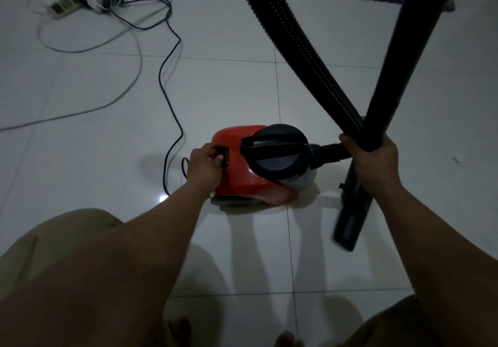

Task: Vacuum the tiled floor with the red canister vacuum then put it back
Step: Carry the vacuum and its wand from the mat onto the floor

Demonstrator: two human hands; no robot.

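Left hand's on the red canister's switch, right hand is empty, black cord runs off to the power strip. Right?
Not quite. The head view shows the right hand gripping the black wand, not empty. The rest holds: left hand at the switch on the red canister, black cord running toward the power strip.

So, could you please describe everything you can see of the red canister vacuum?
The red canister vacuum sits on the tiled floor. Its glossy red plastic body carries a round black lid with a bar handle. The ribbed black hose joins its front, and a black cord trails behind. The left hand touches its black rear button.
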